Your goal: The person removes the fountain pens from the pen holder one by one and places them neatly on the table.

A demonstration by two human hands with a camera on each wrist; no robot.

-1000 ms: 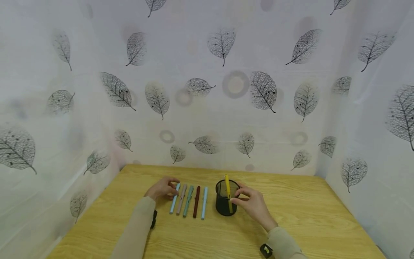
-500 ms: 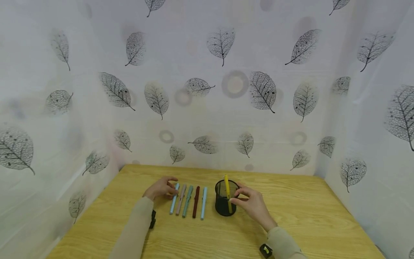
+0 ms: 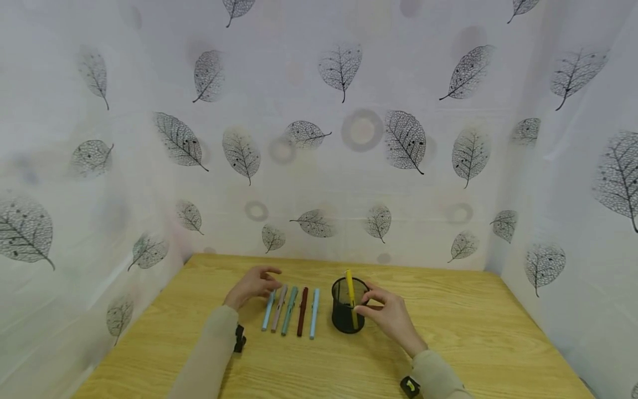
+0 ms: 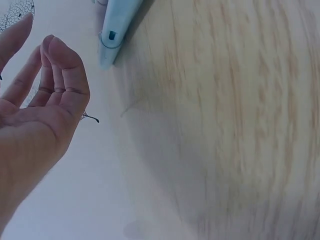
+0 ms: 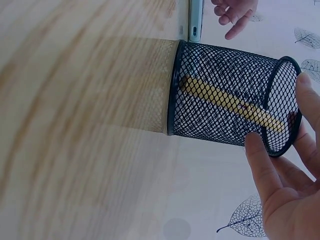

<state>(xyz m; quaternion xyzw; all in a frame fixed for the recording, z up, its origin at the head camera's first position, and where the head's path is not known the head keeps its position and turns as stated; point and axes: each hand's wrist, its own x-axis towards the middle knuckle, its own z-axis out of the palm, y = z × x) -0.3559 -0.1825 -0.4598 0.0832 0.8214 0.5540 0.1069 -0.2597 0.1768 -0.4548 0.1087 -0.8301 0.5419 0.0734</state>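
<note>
My left hand (image 3: pixel 253 286) hovers over the far end of the leftmost light blue pen (image 3: pixel 268 313), its fingers loosely bent and holding nothing. In the left wrist view that pen (image 4: pixel 120 25) lies apart from the hand (image 4: pixel 52 95). My right hand (image 3: pixel 394 317) grips a black mesh pen holder (image 3: pixel 343 321) by its upper right side. The right wrist view has the thumb against the mesh wall and fingers at the rim of the pen holder (image 5: pixel 215 127). A yellow pen (image 3: pixel 350 284) leans inside, its top above the rim.
To the right of the leftmost pen lie a mauve pen (image 3: pixel 279 310), a green pen (image 3: pixel 289 313), a dark red pen (image 3: pixel 302 313) and another light blue pen (image 3: pixel 314 315), in a row. Leaf-printed curtains (image 3: pixel 319 177) surround the wooden table (image 3: pixel 279 366) at the back and sides.
My left hand has lifted off the leftmost light blue pen and shifted slightly up and right. The right hand, pen holder and yellow pen have stayed put.
</note>
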